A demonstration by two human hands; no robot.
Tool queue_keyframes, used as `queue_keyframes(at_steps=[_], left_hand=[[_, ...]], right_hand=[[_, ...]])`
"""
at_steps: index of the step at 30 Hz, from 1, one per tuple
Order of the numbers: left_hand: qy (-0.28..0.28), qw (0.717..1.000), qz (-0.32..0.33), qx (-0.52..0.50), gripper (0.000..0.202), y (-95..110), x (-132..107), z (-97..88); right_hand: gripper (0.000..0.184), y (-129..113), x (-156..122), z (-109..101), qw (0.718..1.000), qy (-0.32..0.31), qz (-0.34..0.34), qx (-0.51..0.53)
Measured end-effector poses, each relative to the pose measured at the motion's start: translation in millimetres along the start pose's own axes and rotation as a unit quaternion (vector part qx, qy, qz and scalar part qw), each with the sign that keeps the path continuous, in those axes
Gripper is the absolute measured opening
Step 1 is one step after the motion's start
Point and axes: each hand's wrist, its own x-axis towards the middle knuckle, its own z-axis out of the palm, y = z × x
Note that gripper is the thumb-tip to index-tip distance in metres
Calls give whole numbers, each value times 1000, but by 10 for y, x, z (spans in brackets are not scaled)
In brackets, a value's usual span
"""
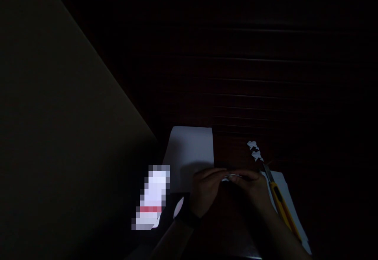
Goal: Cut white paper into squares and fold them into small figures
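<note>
My left hand (206, 187), with a dark watch (189, 213) on its wrist, pinches a small piece of white paper (226, 179). On the paper's other side my right hand (253, 187) grips it too, fingertips nearly meeting those of the left. Most of the piece is hidden by the fingers, and the light is very dim. Beyond the right hand lie small folded white paper pieces (254, 150). A yellow utility knife (282, 203), its blade out, rests on white paper strips (288, 187) beside my right forearm.
A large white paper sheet (191, 145) lies behind my left hand. To the left glows a blurred-out bright screen (155, 189). A pale wall (59, 114) slants along the left side, and dark wooden slats (236, 59) stand at the back.
</note>
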Motion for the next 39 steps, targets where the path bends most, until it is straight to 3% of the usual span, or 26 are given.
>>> queue_keyframes(at_steps=[7,13,18,27,33,39], left_hand=[[5,999,31,28,27,-3,-35,20],[18,1000,-18,1,21,123,25,17],[-9,999,-38,-33,29,213,41,-18],[20,995,-73,-68,15,213,48,64],[25,982,-138,-126,13,183,53,102],[37,974,-166,-147,15,129,74,72]], right_hand=[[12,9,4,3,1000,4,-25,15],[8,20,8,-3,998,8,-58,17],[7,1,12,-15,995,45,-74,-45],[10,83,-56,19,990,102,-46,-84],[11,-3,-40,-25,988,71,-83,-110],[12,-95,7,-35,997,20,-55,-49]])
